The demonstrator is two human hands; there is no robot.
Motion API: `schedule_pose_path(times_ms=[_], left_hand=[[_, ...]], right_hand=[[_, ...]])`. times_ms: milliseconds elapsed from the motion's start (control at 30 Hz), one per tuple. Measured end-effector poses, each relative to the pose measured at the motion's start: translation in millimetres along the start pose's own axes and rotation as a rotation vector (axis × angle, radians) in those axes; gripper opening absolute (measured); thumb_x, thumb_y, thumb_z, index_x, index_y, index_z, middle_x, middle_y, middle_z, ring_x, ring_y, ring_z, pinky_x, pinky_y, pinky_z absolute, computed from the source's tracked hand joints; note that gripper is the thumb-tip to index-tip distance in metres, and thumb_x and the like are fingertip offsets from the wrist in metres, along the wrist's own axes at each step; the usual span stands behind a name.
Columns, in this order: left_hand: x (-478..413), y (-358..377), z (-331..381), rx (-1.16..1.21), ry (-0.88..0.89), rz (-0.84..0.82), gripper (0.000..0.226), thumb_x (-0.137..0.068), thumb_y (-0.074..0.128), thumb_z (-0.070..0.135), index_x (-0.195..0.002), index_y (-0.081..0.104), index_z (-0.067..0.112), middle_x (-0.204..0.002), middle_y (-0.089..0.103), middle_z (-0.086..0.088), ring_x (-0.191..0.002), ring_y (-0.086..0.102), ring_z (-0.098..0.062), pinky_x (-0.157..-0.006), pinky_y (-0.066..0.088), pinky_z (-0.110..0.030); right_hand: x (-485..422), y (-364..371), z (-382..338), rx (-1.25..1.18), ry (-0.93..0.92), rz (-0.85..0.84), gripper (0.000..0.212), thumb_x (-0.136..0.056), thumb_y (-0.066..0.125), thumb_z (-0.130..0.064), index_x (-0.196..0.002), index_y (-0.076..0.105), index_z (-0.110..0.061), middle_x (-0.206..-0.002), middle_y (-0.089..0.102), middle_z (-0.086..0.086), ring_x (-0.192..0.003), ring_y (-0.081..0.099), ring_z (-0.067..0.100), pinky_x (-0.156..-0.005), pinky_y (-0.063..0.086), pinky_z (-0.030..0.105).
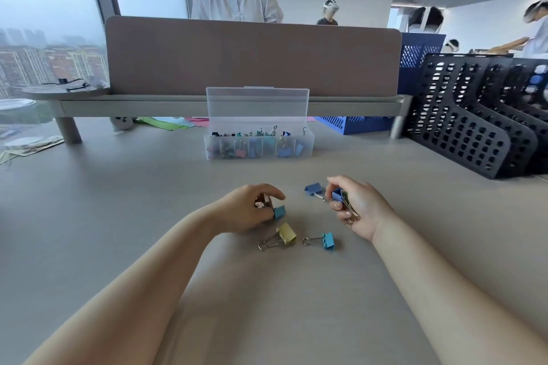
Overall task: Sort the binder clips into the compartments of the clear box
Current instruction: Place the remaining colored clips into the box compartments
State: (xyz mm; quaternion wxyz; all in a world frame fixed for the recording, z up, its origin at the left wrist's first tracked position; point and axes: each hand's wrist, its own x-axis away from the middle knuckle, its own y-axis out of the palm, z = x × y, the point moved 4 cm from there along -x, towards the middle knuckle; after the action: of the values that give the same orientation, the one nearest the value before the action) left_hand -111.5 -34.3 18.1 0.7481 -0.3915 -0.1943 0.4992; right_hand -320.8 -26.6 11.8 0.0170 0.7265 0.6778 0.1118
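The clear box stands open at the far middle of the table, lid up, its compartments holding several coloured binder clips. My left hand curls around clips, with a light blue clip sticking out at its fingertips. My right hand grips a dark blue clip with wire handles lying across its palm. A dark blue clip lies on the table just left of the right hand's fingers. A yellow clip and a light blue clip lie loose between my wrists.
A desk divider on a raised shelf runs behind the box. Black perforated file racks stand at the right, a blue basket beside them. Coloured paper lies under the shelf. A person stands behind the divider.
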Motion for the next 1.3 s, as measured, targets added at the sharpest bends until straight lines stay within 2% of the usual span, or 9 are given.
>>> schedule_pose_path(times_ms=[167,333,433,567,733,900,1067,1200,1300], left_hand=[[0,1,-4,-0.042,-0.022,-0.001,0.032,-0.084,0.062,0.017,-0.111,0.061,0.033,-0.109,0.057,0.005,-0.092,0.054,-0.009,-0.082,0.038,-0.015],[0,3,2,-0.114,0.012,-0.093,0.043,-0.084,0.064,0.021,-0.125,0.058,0.032,-0.125,0.050,0.012,-0.116,0.046,-0.006,-0.099,0.033,-0.017],[-2,5,1,-0.119,0.024,-0.070,0.036,-0.086,0.063,0.020,-0.120,0.061,0.031,-0.120,0.056,0.013,-0.112,0.051,-0.006,-0.099,0.037,-0.019],[0,-1,0,-0.029,-0.004,-0.007,0.037,-0.087,0.065,0.024,-0.123,0.055,0.026,-0.112,0.061,0.007,-0.091,0.055,-0.008,-0.084,0.041,-0.018],[10,-11,-3,-0.056,-0.001,-0.119,0.057,-0.082,0.072,0.019,-0.132,0.046,0.027,-0.120,0.054,0.010,-0.093,0.051,0.000,-0.077,0.036,-0.005],[13,-12,-4,-0.097,0.007,-0.147,0.052,-0.086,0.067,0.017,-0.133,0.047,0.026,-0.124,0.055,0.011,-0.110,0.053,-0.008,-0.085,0.037,-0.009],[11,-10,-4,-0.064,-0.006,-0.028,0.040,-0.085,0.070,0.025,-0.122,0.055,0.029,-0.113,0.058,0.004,-0.094,0.055,-0.009,-0.076,0.039,-0.008],[12,-9,4,0.210,-0.076,0.070,0.027,-0.089,0.064,0.031,-0.115,0.058,0.023,-0.093,0.057,0.001,-0.069,0.051,-0.006,-0.058,0.041,-0.007],[15,-8,12,0.469,-0.147,0.054,0.021,-0.096,0.052,0.025,-0.114,0.058,0.016,-0.089,0.056,-0.002,-0.066,0.044,-0.012,-0.059,0.038,-0.019]], right_hand=[[-5,-12,-2,0.431,-0.167,0.230,0.016,-0.087,0.065,-0.024,-0.079,0.059,-0.011,-0.071,0.057,0.000,-0.059,0.045,0.015,-0.049,0.035,0.022],[-14,-6,0,0.919,-0.207,0.278,0.053,-0.078,0.068,-0.056,-0.114,0.060,-0.019,-0.110,0.059,-0.001,-0.102,0.058,0.019,-0.079,0.044,0.029],[-19,5,0,1.169,-0.207,0.292,0.068,-0.078,0.058,-0.069,-0.129,0.053,-0.024,-0.128,0.049,0.005,-0.112,0.056,0.025,-0.083,0.042,0.030],[-18,18,3,1.429,-0.293,0.269,0.054,-0.085,0.047,-0.068,-0.125,0.050,-0.032,-0.124,0.048,0.005,-0.108,0.057,0.029,-0.080,0.041,0.031],[-16,16,1,1.414,-0.353,0.249,0.042,-0.088,0.049,-0.061,-0.115,0.049,-0.029,-0.117,0.050,0.004,-0.101,0.058,0.029,-0.071,0.037,0.029],[-18,17,2,1.447,-0.369,0.218,0.058,-0.085,0.044,-0.070,-0.133,0.044,-0.037,-0.127,0.046,0.003,-0.110,0.056,0.027,-0.074,0.039,0.028],[-23,19,5,1.454,-0.418,0.194,0.040,-0.093,0.046,-0.054,-0.116,0.052,-0.022,-0.120,0.051,0.004,-0.103,0.057,0.027,-0.073,0.038,0.029],[-22,2,4,1.082,-0.367,0.252,0.028,-0.088,0.057,-0.042,-0.099,0.050,-0.017,-0.098,0.059,-0.001,-0.087,0.056,0.022,-0.069,0.039,0.028],[-18,-6,3,0.802,-0.327,0.067,0.016,-0.086,0.061,-0.028,-0.100,0.055,-0.023,-0.090,0.059,-0.003,-0.074,0.055,0.018,-0.068,0.046,0.028]])
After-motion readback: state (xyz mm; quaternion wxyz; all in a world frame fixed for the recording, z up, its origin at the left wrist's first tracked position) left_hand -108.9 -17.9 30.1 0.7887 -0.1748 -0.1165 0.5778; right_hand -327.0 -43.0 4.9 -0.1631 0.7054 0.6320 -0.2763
